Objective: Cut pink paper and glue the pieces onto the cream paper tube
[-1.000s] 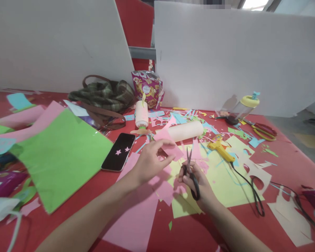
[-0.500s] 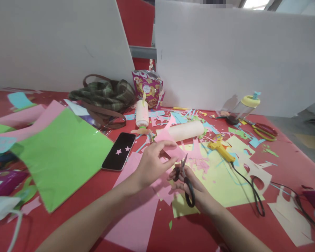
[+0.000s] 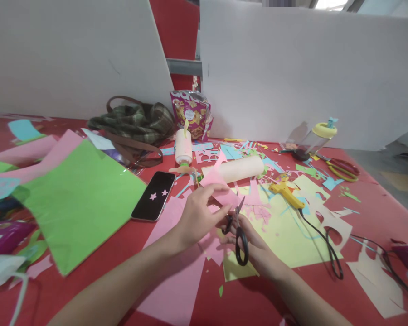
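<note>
My left hand point(image 3: 199, 216) pinches a small piece of pink paper point(image 3: 221, 186) and holds it up over the red table point(image 3: 377, 208). My right hand point(image 3: 255, 246) grips black-handled scissors point(image 3: 238, 228), whose blades touch the lower right edge of that pink piece. Below both hands lie bigger pink sheets point(image 3: 180, 280) and a pale yellow sheet point(image 3: 285, 231) with holes cut in it.
A black phone point(image 3: 154, 195) with two pink stars lies left of my hands beside a large green sheet point(image 3: 78, 199). Behind are a cream roll point(image 3: 240, 169), a yellow glue gun point(image 3: 285, 192) with black cord, a glue bottle point(image 3: 183, 147), a plaid bag point(image 3: 134, 124), red scissors point(image 3: 342, 167) and white boards point(image 3: 292, 68).
The scissors have swung from upright and apart from the paper to leaning left, blades at the pink piece's edge. My right hand has shifted left toward my left hand.
</note>
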Tool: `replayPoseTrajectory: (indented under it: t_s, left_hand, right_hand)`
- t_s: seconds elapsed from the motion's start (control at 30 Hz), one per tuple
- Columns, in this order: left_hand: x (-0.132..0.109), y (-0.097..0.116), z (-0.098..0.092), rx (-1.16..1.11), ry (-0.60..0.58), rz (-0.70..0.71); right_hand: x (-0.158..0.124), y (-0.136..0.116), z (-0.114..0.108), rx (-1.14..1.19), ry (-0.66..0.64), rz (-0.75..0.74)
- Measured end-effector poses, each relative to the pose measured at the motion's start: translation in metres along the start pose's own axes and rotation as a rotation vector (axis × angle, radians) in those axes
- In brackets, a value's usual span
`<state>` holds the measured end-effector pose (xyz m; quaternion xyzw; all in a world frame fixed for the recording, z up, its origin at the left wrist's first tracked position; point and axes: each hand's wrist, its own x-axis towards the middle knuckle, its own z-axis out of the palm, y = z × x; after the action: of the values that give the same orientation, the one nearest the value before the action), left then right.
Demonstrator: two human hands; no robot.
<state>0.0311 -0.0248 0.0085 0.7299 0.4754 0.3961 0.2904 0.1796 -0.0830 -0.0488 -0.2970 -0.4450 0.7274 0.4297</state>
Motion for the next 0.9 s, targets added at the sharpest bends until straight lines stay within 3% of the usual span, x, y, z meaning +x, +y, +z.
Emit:
replayPoseTrajectory:
  t_s: [0.9]
  left_hand:
    - [-0.005, -0.001, 0.009, -0.014, 0.065, -0.032]
  right_hand:
    - [0.001, -0.009, 0.009, -0.111, 0.108, -0.006]
